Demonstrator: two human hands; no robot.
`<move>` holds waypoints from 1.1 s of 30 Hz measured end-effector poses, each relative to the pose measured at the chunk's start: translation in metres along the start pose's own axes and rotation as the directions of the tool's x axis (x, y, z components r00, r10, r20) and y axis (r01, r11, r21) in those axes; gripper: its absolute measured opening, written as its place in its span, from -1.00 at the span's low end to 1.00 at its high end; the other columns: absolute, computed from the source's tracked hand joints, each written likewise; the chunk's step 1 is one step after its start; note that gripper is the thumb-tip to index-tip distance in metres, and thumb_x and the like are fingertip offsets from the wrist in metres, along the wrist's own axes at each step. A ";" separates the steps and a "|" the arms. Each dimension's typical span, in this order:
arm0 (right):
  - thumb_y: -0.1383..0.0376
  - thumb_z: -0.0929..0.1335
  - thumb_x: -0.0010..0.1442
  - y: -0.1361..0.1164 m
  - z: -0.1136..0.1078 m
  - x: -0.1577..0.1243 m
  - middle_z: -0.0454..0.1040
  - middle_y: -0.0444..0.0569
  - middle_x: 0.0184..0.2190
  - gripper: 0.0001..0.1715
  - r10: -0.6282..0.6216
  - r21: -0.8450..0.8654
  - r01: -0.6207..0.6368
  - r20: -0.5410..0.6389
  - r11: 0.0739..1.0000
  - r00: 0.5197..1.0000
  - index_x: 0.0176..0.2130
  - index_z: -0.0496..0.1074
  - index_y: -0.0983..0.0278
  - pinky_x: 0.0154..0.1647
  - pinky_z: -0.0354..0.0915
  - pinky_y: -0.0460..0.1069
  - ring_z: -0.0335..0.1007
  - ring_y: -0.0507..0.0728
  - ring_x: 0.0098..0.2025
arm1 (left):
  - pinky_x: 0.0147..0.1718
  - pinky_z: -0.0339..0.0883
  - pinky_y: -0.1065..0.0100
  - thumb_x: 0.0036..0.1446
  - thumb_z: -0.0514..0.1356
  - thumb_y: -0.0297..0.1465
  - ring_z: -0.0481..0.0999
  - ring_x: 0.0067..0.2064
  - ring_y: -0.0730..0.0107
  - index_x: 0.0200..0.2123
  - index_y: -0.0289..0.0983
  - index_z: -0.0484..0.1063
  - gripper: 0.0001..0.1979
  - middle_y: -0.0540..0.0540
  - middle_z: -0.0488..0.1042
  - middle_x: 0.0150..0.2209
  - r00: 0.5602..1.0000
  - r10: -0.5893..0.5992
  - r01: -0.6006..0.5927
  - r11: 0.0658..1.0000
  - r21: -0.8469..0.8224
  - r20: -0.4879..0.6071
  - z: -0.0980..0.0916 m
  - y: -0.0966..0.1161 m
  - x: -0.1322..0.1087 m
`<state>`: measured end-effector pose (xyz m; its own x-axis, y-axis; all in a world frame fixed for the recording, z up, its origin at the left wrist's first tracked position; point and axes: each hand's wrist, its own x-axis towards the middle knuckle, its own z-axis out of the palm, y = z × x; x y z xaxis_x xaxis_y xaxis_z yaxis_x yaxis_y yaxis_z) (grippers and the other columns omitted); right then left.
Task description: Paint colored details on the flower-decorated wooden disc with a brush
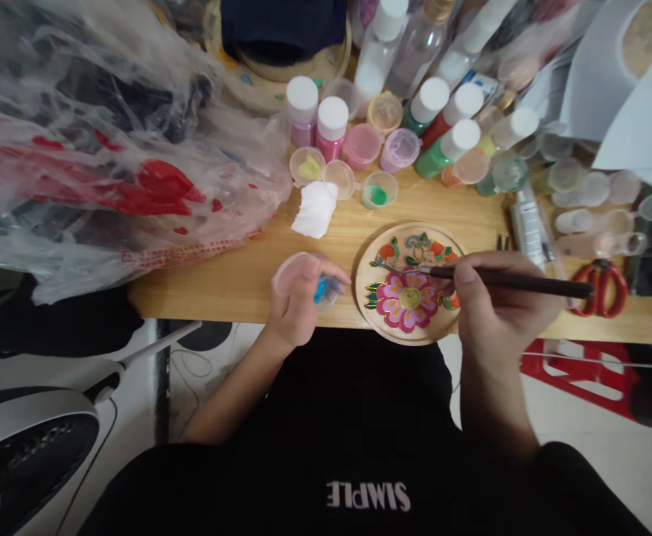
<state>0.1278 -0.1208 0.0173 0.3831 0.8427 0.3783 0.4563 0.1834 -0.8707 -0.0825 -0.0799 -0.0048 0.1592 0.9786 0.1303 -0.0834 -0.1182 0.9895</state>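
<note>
right hand [499, 305] grips a thin tool [532, 284] pen-fashion, likely for fine control; tip over the flowered disc [366, 260], contact unclear. disc lies flat, slightly past the table [225, 286]'s near edge, squarely before the person. left hand [298, 301] grasps a cup [329, 292] of blue beside it, presumably so colour is close.
</note>
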 end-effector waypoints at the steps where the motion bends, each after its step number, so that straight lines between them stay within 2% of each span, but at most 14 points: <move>1: 0.23 0.50 0.25 0.000 0.000 0.000 0.58 -0.14 -0.45 -0.97 -0.001 0.001 0.001 -0.005 1.000 1.000 -0.29 0.61 0.07 -0.53 0.41 0.02 0.51 0.08 -0.49 | -0.54 0.31 0.33 0.45 0.00 0.00 0.50 -0.51 0.40 -0.51 -0.19 0.61 -0.37 -0.08 0.54 -0.57 1.000 -0.011 0.011 1.000 0.002 -0.004 0.000 0.000 0.000; 15: 0.37 0.51 0.19 -0.003 0.001 0.000 0.61 -0.10 -0.45 -0.94 0.033 0.072 -0.032 -0.001 0.997 0.999 -0.32 0.60 0.21 -0.46 0.48 -0.05 0.63 0.10 -0.45 | -0.57 0.29 0.34 0.45 0.00 0.03 0.50 -0.53 0.41 -0.55 -0.22 0.55 -0.34 -0.10 0.51 -0.58 1.000 -0.018 0.018 1.000 -0.012 -0.013 0.001 0.002 0.001; 27: 0.25 0.53 0.17 -0.001 0.000 -0.001 0.57 -0.10 -0.49 -0.89 0.055 0.049 -0.054 -0.022 0.997 0.998 -0.36 0.57 0.20 -0.50 0.46 -0.02 0.59 0.11 -0.48 | -0.54 0.32 0.36 0.45 -0.01 0.03 0.51 -0.51 0.43 -0.55 -0.25 0.56 -0.32 -0.09 0.53 -0.58 0.999 -0.034 0.034 0.999 -0.018 -0.011 0.001 0.002 0.000; 33: 0.30 0.53 0.19 0.000 0.001 -0.001 0.59 -0.10 -0.46 -0.94 0.074 0.045 -0.073 -0.011 0.996 0.997 -0.33 0.59 0.19 -0.50 0.43 -0.04 0.60 0.09 -0.45 | -0.56 0.32 0.36 0.43 0.01 0.06 0.50 -0.53 0.42 -0.55 -0.24 0.56 -0.32 -0.09 0.53 -0.58 0.998 -0.052 0.052 0.998 -0.024 -0.018 0.001 0.002 0.000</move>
<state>0.1266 -0.1215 0.0167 0.4244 0.8484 0.3163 0.3905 0.1437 -0.9093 -0.0815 -0.0807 -0.0029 0.1457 0.9863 0.0774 -0.0982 -0.0635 0.9931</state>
